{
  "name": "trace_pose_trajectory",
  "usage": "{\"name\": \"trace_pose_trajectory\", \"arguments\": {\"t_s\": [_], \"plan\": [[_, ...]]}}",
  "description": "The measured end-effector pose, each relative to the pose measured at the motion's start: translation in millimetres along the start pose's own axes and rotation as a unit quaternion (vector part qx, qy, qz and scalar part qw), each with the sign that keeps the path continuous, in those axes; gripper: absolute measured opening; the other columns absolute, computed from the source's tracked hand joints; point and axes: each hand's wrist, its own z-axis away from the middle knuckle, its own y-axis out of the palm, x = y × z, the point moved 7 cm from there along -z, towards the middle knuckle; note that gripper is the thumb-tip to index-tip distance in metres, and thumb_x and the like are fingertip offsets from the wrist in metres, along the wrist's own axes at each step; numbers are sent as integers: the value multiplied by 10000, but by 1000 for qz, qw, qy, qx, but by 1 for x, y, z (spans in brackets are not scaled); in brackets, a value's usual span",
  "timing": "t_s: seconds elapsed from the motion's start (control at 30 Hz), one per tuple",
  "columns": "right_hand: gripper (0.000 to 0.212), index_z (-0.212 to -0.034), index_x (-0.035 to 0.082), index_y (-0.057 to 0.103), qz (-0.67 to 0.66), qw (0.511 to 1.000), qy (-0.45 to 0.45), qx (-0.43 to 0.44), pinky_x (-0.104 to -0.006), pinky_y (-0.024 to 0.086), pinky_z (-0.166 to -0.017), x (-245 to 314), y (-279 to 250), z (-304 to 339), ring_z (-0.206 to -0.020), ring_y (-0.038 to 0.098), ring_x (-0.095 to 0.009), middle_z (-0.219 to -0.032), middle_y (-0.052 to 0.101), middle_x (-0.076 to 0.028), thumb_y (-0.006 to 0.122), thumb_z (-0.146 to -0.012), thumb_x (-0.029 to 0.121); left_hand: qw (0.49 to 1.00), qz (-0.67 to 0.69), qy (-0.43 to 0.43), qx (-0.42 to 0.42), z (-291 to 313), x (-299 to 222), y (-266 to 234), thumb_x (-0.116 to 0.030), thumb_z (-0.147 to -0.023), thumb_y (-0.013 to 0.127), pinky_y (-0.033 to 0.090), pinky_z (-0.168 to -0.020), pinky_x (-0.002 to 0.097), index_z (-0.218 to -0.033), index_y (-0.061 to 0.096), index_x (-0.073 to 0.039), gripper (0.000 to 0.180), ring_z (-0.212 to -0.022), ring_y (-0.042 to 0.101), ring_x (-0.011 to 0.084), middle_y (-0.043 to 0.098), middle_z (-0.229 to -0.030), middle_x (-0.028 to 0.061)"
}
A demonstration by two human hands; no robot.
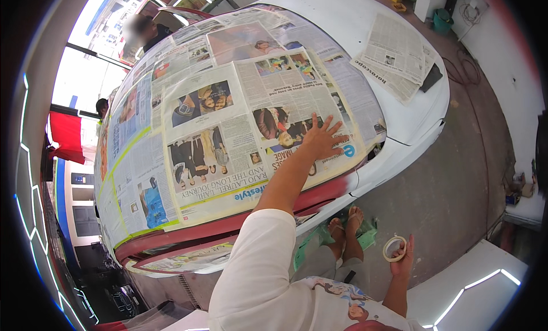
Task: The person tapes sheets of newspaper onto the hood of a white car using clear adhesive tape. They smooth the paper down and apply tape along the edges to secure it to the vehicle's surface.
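Note:
My left hand (324,138) lies flat with its fingers spread on a newspaper sheet (228,134) that covers a car roof. The sheet has colour photos, and pale yellow tape runs along parts of its border. Down at my right side, my right hand (404,260) grips a roll of masking tape (394,248) by its ring. More newspaper sheets (128,160) cover the rest of the roof and glass, joined with yellow-green tape (132,142). Below the sheets runs a dark red strip (325,191) of bodywork.
Loose newspaper pages (394,51) rest on the white car panel (325,11) at far right. My feet stand on a green stool or step (308,248). A person (149,31) is beyond the car. A hose (462,68) and a green bucket (442,21) are by the right wall.

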Motion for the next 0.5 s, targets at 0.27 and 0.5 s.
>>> {"name": "trace_pose_trajectory", "arguments": {"t_s": [0.27, 0.5], "plan": [[546, -1618, 196, 383, 157, 982, 52, 88, -265, 446, -538, -5, 58, 11, -563, 529, -115, -859, 683, -62, 521, -1089, 178, 892, 364, -50, -264, 29, -28, -75, -478, -1031, 587, 214, -1219, 660, -1537, 496, -191, 589, -1556, 287, 373, 388, -1659, 110], [517, -1459, 56, 578, 506, 853, 28, -124, -344, 447, -442, 12, -122, 1, -503, 558, -177, -774, 670, -154, 503, -948, 17, 281, 705, 652, 5, 302, -208, -287, -380, -916, 743, 277, -1165, 642, -959, 730, -25, 358, -1365, 499, 533, 700, -1273, 234]]}}
